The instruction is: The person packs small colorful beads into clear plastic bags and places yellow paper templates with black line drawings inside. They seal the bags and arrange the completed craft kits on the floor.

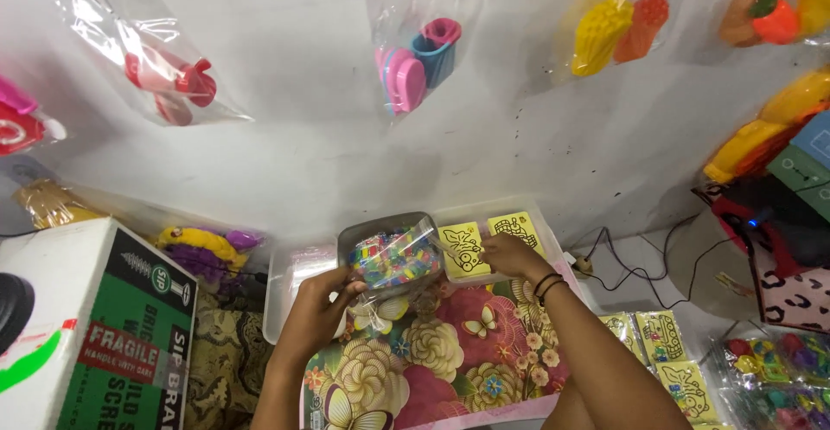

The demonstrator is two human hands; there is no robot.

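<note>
Left hand (316, 309) grips bead bag (393, 257); contents blurred.

My two arms come into view from the bottom edge, both bare from the elbow down, with no sleeves showing. My left hand (316, 309) wears nothing: no ring, band or glove that I can make out. On the wrist of my right hand (512, 255) sit two thin dark bands (547, 285), lying close together like slim bracelets or hair ties. The fingers on both hands are bare; the nails are too small to tell any polish.
</note>
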